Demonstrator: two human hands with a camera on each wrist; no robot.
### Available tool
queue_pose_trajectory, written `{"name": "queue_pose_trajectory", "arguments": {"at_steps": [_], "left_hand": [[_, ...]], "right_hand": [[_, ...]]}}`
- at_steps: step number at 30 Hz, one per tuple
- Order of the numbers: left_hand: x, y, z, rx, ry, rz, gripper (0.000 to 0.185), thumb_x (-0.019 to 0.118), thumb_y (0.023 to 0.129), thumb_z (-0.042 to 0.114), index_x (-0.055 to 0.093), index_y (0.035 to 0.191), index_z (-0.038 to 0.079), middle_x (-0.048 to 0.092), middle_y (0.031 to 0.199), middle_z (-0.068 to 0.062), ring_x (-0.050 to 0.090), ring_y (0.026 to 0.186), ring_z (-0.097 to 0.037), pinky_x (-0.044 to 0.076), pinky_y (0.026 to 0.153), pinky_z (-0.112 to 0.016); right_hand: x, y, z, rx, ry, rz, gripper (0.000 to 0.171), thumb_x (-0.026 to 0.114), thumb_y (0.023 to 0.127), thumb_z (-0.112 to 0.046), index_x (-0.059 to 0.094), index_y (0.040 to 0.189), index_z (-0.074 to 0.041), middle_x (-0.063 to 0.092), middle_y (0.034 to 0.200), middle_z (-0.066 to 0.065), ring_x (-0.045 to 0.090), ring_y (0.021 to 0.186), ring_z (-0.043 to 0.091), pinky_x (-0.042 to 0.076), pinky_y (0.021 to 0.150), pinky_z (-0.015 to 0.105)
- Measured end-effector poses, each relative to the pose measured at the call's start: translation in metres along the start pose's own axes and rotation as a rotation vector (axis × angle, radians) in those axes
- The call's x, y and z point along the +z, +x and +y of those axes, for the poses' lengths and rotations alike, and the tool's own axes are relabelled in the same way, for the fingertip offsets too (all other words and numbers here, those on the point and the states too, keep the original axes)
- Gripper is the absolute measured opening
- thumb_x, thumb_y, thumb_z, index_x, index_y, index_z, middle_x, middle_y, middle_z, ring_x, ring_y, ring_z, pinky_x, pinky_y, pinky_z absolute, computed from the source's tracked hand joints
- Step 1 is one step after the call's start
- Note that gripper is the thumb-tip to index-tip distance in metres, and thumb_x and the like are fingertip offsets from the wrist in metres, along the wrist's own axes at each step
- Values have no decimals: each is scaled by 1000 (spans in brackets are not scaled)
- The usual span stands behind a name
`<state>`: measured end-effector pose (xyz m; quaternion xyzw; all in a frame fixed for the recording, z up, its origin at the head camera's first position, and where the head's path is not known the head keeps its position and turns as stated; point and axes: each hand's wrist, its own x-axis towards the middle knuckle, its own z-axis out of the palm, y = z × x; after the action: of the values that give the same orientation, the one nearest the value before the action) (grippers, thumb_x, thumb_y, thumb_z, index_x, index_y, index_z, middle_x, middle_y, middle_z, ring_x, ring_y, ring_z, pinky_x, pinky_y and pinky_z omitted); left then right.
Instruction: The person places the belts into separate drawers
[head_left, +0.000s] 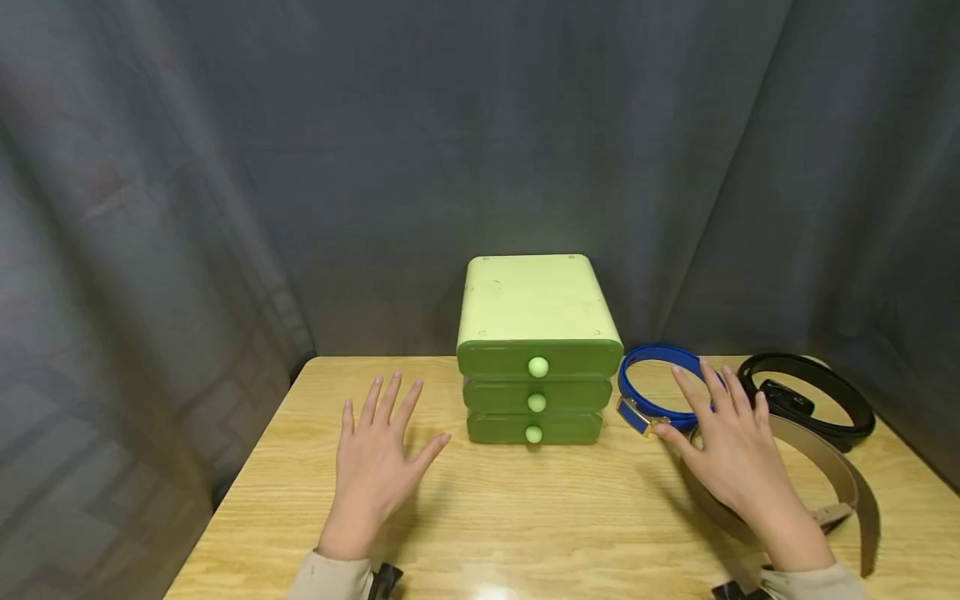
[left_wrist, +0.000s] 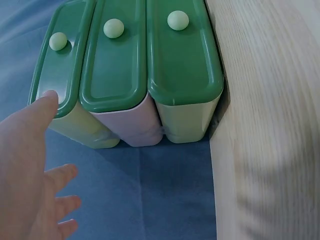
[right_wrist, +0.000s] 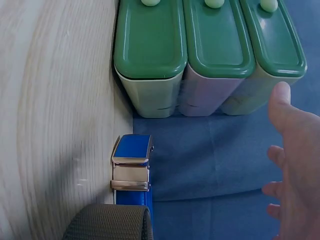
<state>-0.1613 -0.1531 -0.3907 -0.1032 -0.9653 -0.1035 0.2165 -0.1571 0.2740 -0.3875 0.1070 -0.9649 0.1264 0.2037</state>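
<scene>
While both hands hover flat over the wooden table [head_left: 525, 517], neither of them holds anything: the left hand [head_left: 378, 454] has its fingers spread and straight, to the left of the green drawer unit [head_left: 534, 350], and the right hand [head_left: 731, 454] is also open, with its fingers stretched above the blue belt [head_left: 651, 385], whose coil lies just beside the right side of the drawer unit. I cannot tell if the right fingertips already touch the blue belt or only hang over it. Under the right palm and wrist passes the tan belt [head_left: 832, 467], and the black belt [head_left: 817, 396] lies coiled further to the right, near the table edge. The three drawers are all closed, each with a pale round knob [head_left: 537, 367]. In my judgement the risk is on the right side: the three belts lie close and partly overlapping, so a careless grip on the blue one could drag the tan belt with it, or let the coil spring open. The metal buckle [right_wrist: 131, 172] of the blue belt could also knock against the drawer unit. No brand, label or writing can be read on any object.
</scene>
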Motion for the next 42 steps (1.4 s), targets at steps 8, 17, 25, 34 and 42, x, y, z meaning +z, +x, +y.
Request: {"name": "queue_pose_trajectory", "arguments": {"at_steps": [8,17,25,34,42], "left_hand": [[-3,4,-1,32,8,22,80,51,90,70,39,154,23,29,161,-7,22,148,-32,11,116,-61],[-4,9,-2,46,-13,-2,79,52,91,68,38,155,24,26,161,-7,20,148,-31,11,117,-61],[-3,12,-2,69,-69,-34,78,50,93,67,31,157,27,19,164,-3,14,150,-28,10,117,-61],[0,18,-2,141,-129,-22,75,50,95,63,29,158,28,18,164,0,16,150,-27,12,117,-59],[2,25,-4,198,-171,27,71,52,96,56,33,156,23,24,163,-2,21,148,-28,15,117,-58]], "right_hand": [[1,-2,-3,-9,14,17,83,61,96,-49,17,161,-22,12,162,23,1,149,43,-8,111,70],[1,-1,-7,-26,10,35,83,60,96,-52,18,160,-22,14,162,23,4,148,43,-3,112,69],[0,-1,-13,-43,7,52,83,60,95,-52,21,160,-20,15,162,22,8,148,43,0,115,65],[-2,-3,-21,-78,2,80,84,64,93,-51,23,159,-21,22,160,22,15,146,43,4,116,64],[-2,-5,-28,-94,0,92,84,67,91,-49,25,159,-23,27,158,22,22,144,44,7,115,65]]}}
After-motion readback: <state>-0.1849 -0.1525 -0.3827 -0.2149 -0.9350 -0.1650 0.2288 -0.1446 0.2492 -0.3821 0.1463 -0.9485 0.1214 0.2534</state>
